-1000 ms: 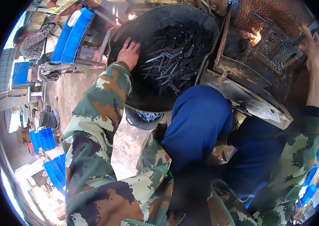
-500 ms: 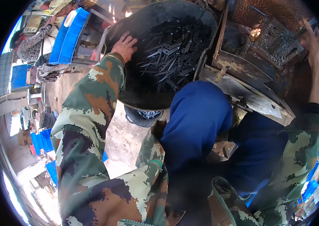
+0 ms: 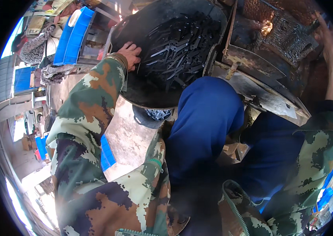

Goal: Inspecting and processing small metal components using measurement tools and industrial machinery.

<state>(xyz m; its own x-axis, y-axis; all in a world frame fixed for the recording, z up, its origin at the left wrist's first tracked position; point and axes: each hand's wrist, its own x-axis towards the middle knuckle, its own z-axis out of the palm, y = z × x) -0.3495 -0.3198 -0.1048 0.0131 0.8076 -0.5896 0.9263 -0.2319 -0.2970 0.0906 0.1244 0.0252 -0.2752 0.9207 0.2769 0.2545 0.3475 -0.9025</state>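
Note:
A large black tub (image 3: pixel 135 94) stands in front of my knees. In it lies a heap of thin, dark, blade-like metal pieces (image 3: pixel 178 51). My left hand (image 3: pixel 130 56) reaches over the tub's left rim, its fingers curled in against the inner wall; whatever they hold is hidden. At the far right, my right hand (image 3: pixel 327 39) is closed around the end of a dark bar (image 3: pixel 313 28). That bar sits beside a wet, oily, rough metal block (image 3: pixel 288 39) in a rusty machine bed.
A rusty metal guard (image 3: pixel 253 63) and a pale sheet plate (image 3: pixel 253 92) border the machine by my right knee. Below the tub sits a small dark container (image 3: pixel 156 114) with shiny bits. Blue trays (image 3: pixel 74 37) stand at left, near a person in a patterned sleeve (image 3: pixel 34 49).
My left hand's spread fingers have curled and it has shifted slightly down. My right hand has moved a little upward. The view has shifted slightly.

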